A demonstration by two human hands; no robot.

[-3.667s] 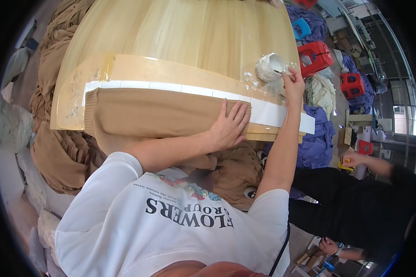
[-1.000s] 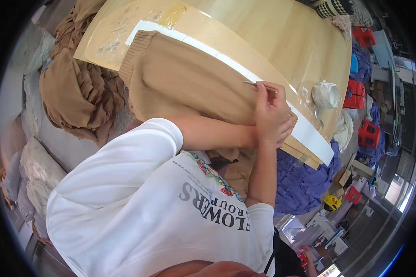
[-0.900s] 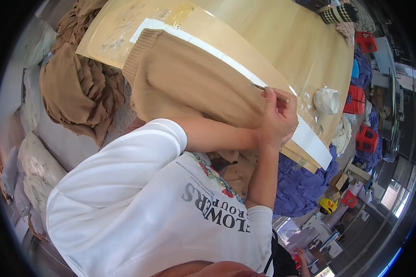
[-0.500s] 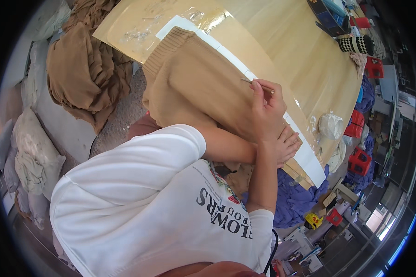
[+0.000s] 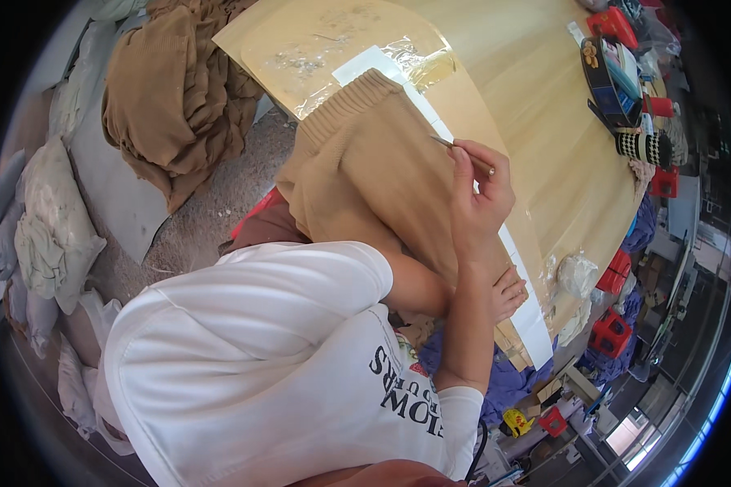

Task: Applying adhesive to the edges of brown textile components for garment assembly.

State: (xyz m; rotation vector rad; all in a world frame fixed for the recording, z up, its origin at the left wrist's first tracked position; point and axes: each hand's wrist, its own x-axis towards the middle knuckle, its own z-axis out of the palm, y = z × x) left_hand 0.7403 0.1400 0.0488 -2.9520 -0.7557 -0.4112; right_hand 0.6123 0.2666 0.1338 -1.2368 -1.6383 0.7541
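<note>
Table [image 5: 536,122] under my right hand [image 5: 479,195], fingers pinching a thin tool [image 5: 463,151] pointing up-left over the sweater [image 5: 374,178]; left hand [image 5: 508,292] lies flat below.

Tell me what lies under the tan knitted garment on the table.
Under the tan knitted garment a white strip and clear film run over the wooden table. The left hand is partly beneath it; the rest is covered.

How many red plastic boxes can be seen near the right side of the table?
About 5: one at the table's top end, one beside the checkered thing, three below the table edge. More may be hidden.
</note>
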